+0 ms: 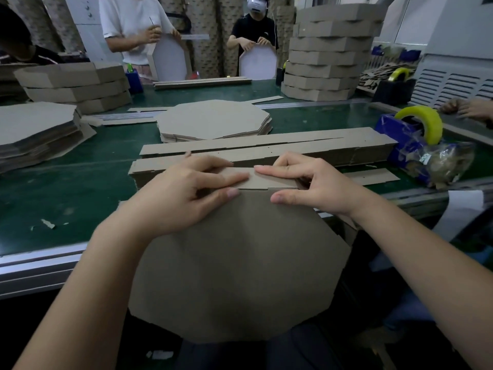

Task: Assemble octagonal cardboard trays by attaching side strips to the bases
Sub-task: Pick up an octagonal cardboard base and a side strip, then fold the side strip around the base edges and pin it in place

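Observation:
A brown octagonal cardboard base [237, 268] leans from my lap against the near edge of the table. Along its far edge lies a narrow side strip [266, 180]. My left hand [184, 190] pinches the strip against the base, index finger stretched along the strip and thumb on the base. My right hand [306, 182] mirrors it from the right, index finger on the strip, thumb pressed to the base just below. Behind the hands a pile of long side strips [266, 148] lies across the green table. A stack of flat octagonal bases [213, 121] sits further back.
A blue tape dispenser with a yellow roll [416, 129] stands at right, crumpled plastic beside it. Stacks of finished trays [328, 52] rise at back right and back left [74, 84]. More flat bases [37, 129] lie at left. Two people across the table hold trays; another hand [469, 109] rests at right.

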Demonstrator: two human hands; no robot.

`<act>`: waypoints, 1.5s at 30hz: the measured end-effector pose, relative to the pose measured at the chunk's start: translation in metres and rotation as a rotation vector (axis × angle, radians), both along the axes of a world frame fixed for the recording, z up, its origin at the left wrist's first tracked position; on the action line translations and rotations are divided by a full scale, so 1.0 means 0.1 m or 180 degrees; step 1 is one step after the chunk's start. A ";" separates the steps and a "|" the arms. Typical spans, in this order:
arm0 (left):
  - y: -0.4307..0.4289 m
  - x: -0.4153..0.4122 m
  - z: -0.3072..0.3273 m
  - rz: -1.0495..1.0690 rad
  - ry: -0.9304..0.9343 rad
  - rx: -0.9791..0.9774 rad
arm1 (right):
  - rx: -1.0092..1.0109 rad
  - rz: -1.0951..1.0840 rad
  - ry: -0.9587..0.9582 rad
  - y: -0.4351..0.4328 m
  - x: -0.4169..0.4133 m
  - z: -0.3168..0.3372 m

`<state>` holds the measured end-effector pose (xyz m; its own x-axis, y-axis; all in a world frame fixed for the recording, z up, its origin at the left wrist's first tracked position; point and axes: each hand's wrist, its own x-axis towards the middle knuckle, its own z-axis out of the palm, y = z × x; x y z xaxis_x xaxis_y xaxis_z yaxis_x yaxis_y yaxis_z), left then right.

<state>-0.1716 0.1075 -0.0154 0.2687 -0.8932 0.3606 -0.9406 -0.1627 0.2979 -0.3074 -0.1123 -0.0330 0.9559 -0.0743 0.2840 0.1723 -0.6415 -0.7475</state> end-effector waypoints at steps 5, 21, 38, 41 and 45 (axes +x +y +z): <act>-0.22 -0.04 0.09 -0.0014 -0.0582 0.0620 | 0.0023 -0.0046 0.0029 -0.05 -0.06 -0.02; -0.44 -0.08 -0.04 -0.0196 -0.0595 0.0241 | 0.0098 -0.0929 -0.0038 -0.48 -0.33 -0.07; -1.00 -0.36 0.10 -0.0523 -0.0742 0.0168 | 0.0347 -0.1813 -0.0306 -0.82 -0.83 -0.25; -1.09 -0.38 0.07 -0.0615 -0.0779 0.0251 | 0.0471 -0.2072 -0.0328 -0.92 -0.86 -0.30; -1.11 -0.38 0.06 -0.0632 -0.0717 0.0280 | 0.0072 -0.3228 -0.0604 -1.27 -0.94 -0.33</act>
